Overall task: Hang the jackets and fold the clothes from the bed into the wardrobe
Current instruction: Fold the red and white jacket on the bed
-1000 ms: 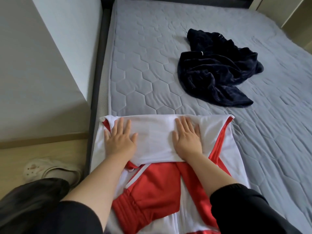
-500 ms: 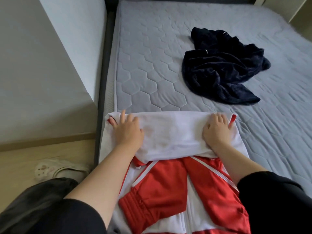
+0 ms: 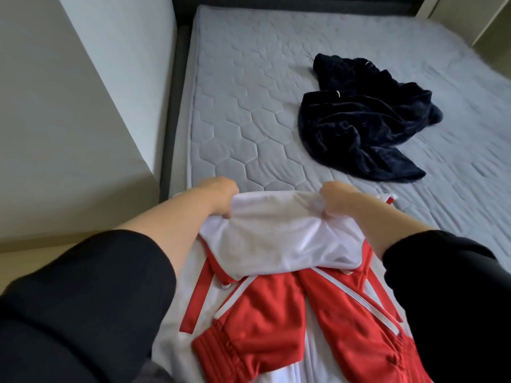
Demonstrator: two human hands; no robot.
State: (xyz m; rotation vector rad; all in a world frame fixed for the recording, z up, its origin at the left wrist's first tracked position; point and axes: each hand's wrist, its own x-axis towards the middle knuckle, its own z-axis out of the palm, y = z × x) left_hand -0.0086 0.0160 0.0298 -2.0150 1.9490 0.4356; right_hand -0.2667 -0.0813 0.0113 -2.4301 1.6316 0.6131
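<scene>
A red and white jacket (image 3: 276, 272) lies at the near edge of the grey quilted bed (image 3: 249, 111), its red sleeves crossed over the front. My left hand (image 3: 221, 193) grips the far left corner of its folded white part. My right hand (image 3: 336, 196) grips the far right corner, and that white edge is lifted off the mattress. A crumpled dark navy garment (image 3: 365, 120) lies further back on the bed, to the right, apart from both hands.
A pale wall block (image 3: 83, 106) stands to the left of the bed, with a dark bed frame (image 3: 177, 100) running along it. Light wood floor (image 3: 33, 247) shows at the lower left. A cream wardrobe edge (image 3: 492, 15) is at the top right.
Both hands went from pressing flat on the white fold to sliding outward, then gripping its far corners and lifting the edge. The view has moved closer.
</scene>
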